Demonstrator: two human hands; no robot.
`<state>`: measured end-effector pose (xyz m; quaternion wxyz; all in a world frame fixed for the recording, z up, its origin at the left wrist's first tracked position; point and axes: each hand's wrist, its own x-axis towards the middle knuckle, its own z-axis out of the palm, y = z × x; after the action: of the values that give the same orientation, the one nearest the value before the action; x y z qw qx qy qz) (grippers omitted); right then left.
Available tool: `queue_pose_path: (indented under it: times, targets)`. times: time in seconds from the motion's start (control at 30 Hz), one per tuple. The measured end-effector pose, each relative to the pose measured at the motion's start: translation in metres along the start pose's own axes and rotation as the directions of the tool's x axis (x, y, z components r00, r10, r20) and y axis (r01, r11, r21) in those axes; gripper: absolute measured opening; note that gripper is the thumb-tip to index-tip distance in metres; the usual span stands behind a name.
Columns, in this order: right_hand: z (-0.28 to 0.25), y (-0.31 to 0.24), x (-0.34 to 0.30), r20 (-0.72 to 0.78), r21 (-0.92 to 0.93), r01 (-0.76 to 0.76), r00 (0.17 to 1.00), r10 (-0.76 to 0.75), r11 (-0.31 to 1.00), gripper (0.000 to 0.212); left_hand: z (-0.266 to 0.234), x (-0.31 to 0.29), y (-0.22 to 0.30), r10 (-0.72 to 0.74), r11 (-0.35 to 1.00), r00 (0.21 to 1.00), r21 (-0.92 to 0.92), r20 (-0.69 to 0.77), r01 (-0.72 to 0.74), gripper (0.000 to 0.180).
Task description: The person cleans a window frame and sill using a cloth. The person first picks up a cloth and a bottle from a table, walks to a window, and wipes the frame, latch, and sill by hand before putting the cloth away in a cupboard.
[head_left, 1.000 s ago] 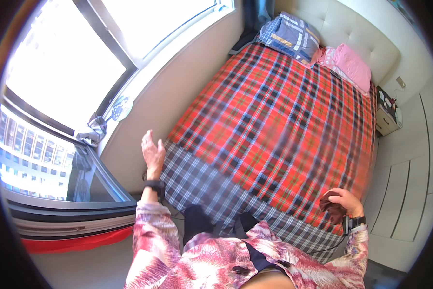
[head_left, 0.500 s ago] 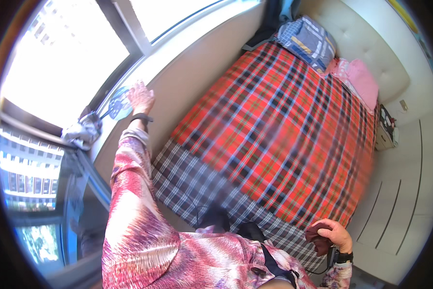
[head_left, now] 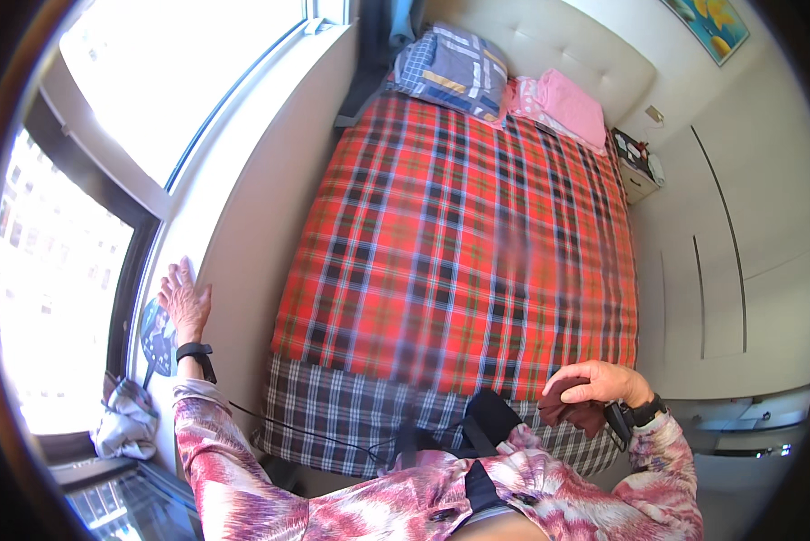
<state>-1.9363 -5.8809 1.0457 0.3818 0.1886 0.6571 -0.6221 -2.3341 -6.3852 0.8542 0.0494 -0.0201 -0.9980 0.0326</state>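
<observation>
On the white window sill point(head_left: 214, 203), my left hand point(head_left: 185, 303) lies with its fingers spread and holds nothing. A round bluish hand fan point(head_left: 158, 338) rests on the sill beside that hand, partly hidden by it and the wrist. My right hand point(head_left: 603, 383) is closed around a crumpled maroon cloth point(head_left: 574, 413) in front of my body, above the near edge of the bed. A dark band circles each wrist.
The bed has a red plaid blanket point(head_left: 459, 243) over a dark checked sheet point(head_left: 333, 406). Pillows point(head_left: 463, 72) and folded pink bedding point(head_left: 567, 104) are at its head. A grey bundled cloth point(head_left: 125, 419) sits at the sill's near end. White cabinets point(head_left: 720, 288) stand to the right.
The view has turned, so the bed appears straighter and further left. My left hand has moved forward along the sill, off most of the fan. The maroon cloth is still in my right hand.
</observation>
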Motion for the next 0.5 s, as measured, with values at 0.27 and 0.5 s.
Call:
queue_pose_path:
  times: [0.27,0.5]
  targets:
    - [-0.023,-0.007,0.071,0.218,0.039,0.058,0.974,-0.065,0.998,0.029,0.009,-0.012,-0.007,0.024,0.999,0.999,0.027,-0.045,-0.022,0.076]
    - [-0.062,-0.051,0.179,0.510,0.139,-0.291,0.840,0.183,0.947,0.029,0.032,0.009,-0.040,0.246,0.922,0.943,0.354,-0.224,-0.156,0.053]
